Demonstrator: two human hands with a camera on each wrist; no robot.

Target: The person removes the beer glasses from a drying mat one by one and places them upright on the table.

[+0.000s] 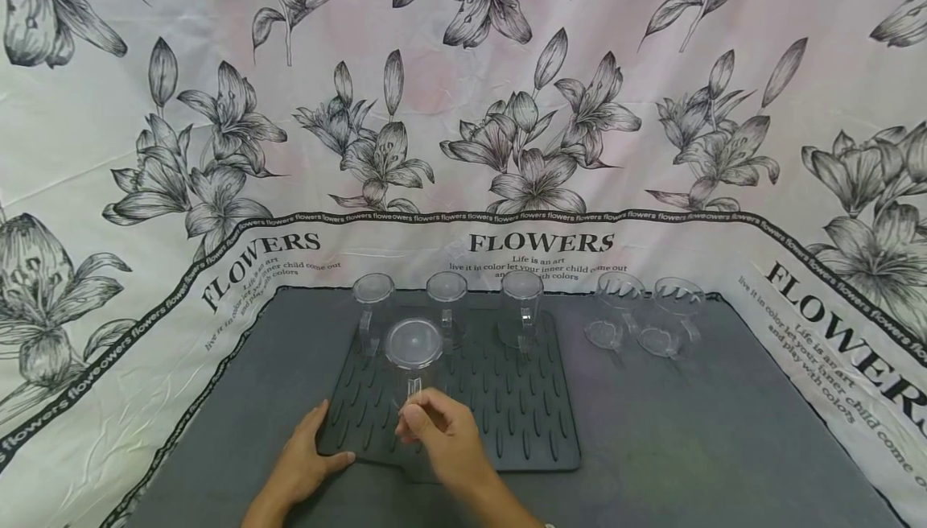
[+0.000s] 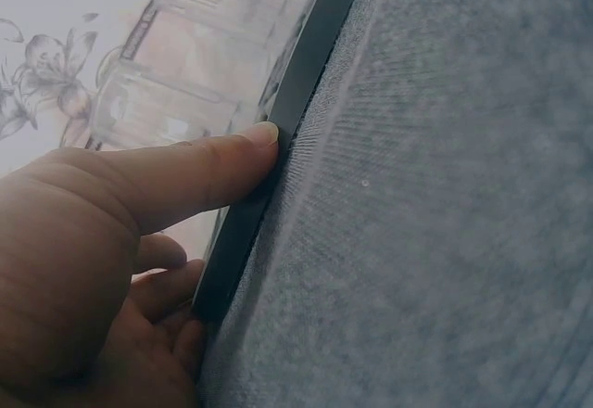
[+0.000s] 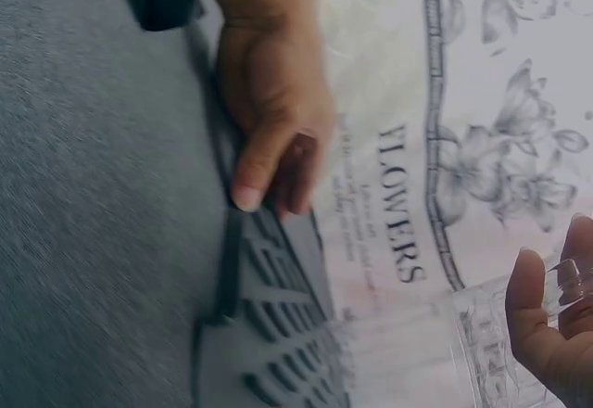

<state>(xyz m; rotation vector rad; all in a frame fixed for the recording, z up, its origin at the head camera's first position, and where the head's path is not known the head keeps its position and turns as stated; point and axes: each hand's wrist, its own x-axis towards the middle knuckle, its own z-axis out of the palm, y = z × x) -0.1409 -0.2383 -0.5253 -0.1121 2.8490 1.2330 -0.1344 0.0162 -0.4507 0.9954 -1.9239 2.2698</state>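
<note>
At lower left, my left hand [image 1: 300,454] grips the corner of the ribbed mat [image 1: 539,423], apparently to steady it. At centre, my right hand [image 1: 447,433] pinches the inverted glass mug [image 1: 414,349] by its near-facing handle [image 1: 414,385]. Beyond: three inverted mugs [image 1: 447,293]; right, two upright mugs [image 1: 615,307].

passage is free over the front right of the mat [image 1: 532,419], but three clear mugs [image 1: 520,311] block its back.

Floral cloth [image 1: 449,182]: "FLOWERS", "Life is an art"
</note>
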